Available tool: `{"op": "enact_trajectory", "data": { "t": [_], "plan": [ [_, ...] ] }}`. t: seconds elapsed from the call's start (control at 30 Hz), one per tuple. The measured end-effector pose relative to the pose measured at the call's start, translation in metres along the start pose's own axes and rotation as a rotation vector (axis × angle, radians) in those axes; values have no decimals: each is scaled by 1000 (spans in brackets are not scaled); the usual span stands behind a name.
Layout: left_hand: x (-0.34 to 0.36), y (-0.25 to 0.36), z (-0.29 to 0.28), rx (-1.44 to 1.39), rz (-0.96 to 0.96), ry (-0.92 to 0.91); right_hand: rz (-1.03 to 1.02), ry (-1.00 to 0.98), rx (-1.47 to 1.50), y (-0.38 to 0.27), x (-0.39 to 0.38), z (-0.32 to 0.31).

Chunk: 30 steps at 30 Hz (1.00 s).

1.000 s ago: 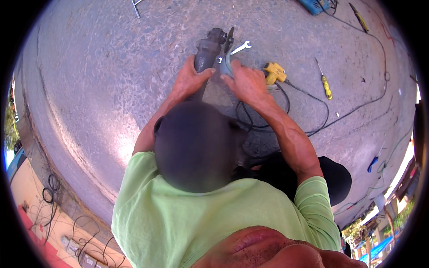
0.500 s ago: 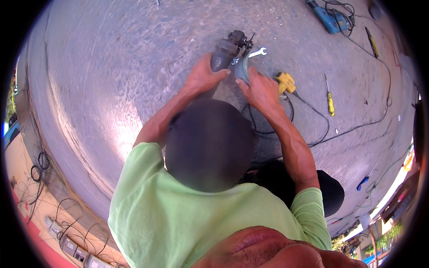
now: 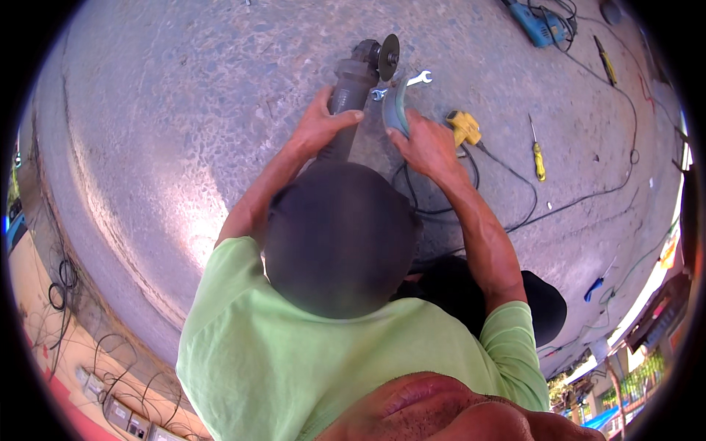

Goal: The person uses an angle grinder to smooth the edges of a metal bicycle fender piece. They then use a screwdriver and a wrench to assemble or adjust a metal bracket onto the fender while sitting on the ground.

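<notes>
My left hand is closed around the body of a dark grey angle grinder, whose lower end is hidden by a large dark rounded shape. A thin cutting disc is exposed on the grinder's head. My right hand grips a curved grey-green guard, held apart from the disc, just right of the grinder. A silver open-ended wrench lies on the concrete behind the guard, with another small metal piece beside the grinder.
Right of my hands lie a yellow block with a cable, a yellow screwdriver, a blue one, yellow-handled pliers and a blue power tool. Cables cross the concrete floor; more hang at lower left.
The guard has moved down and away from the grinder's head. The disc now shows more of its flat face. Both hands keep their grips, shifted slightly right since the earliest frame.
</notes>
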<state>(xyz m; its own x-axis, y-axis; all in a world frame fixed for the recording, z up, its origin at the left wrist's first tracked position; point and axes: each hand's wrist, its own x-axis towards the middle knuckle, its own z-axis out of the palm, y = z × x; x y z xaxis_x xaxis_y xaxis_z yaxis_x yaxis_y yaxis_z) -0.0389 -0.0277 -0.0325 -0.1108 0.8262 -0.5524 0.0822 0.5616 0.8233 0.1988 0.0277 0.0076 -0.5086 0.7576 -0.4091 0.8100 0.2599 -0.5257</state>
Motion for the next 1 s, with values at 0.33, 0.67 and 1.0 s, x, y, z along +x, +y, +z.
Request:
{"op": "enact_trajectory", "data": {
  "t": [0.33, 0.67, 1.0],
  "plan": [
    [-5, 3, 15, 130, -13, 78, -17, 10, -113, -7, -3, 21],
    [-17, 8, 23, 134, 1, 99, -47, 17, -139, -9, -3, 42],
    [-22, 11, 26, 164, -44, 101, -79, 38, -166, -6, 0, 54]
  ]
}}
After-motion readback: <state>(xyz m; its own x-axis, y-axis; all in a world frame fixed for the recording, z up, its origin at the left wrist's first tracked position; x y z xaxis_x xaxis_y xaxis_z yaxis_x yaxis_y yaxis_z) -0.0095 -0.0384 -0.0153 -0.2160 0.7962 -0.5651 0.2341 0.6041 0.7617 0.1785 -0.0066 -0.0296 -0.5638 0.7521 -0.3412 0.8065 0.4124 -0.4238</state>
